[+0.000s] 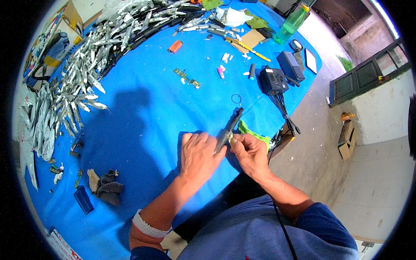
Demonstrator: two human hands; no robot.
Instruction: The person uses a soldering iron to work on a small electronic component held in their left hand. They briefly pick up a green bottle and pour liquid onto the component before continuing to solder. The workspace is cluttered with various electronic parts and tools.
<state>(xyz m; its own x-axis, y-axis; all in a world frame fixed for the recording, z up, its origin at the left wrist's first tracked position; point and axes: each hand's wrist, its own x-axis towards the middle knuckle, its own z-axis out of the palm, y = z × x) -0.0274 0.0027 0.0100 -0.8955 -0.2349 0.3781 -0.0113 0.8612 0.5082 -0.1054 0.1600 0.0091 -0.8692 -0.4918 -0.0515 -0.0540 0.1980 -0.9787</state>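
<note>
A long, narrow black strip-like part (pixel 234 120) slants up and away between my hands, just above the near edge of the blue-covered table. Its exact kind cannot be made out. My left hand (pixel 198 152) grips its near end, the thumb along the side. Against its right side my right hand (pixel 250 152) is closed in a pinch, with a small pale yellowish bit at the fingertips, perhaps part of the strip. A bright green cloth (pixel 253 131) lies just beyond my right hand. Past the strip's far tip is a thin dark ring (pixel 236 99).
Silver and black strip-like pieces (pixel 86 65) are heaped along the left and far side. A green circuit board (pixel 187 78), an orange block (pixel 175 47) and a black power unit with cables (pixel 273 80) lie farther out. A green bottle (pixel 291 28) stands far right; grey cloth (pixel 108 187) lies left.
</note>
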